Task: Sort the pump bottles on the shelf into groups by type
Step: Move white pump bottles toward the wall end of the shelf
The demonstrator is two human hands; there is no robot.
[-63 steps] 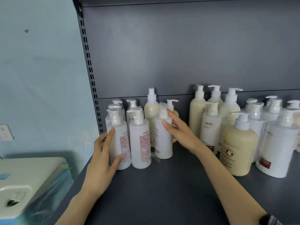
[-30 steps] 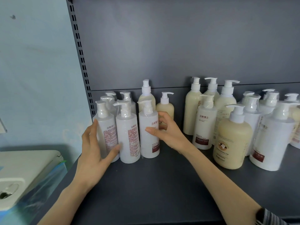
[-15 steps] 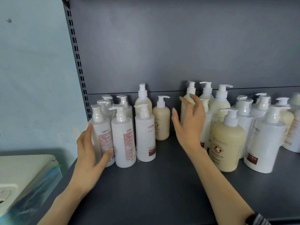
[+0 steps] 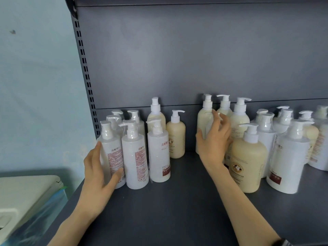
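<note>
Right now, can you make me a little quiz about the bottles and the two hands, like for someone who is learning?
1. True or false: the left hand holds the leftmost white bottle.
2. Pick one. The small cream bottle stands: A) on its side; B) behind and to the right of the maroon-label bottle; C) in the left hand.
3. Fill in: the right hand curls its fingers round a slim ___ bottle among the cream ones.

Key: 1 true; 2 B; 3 white, the slim white bottle.
</note>
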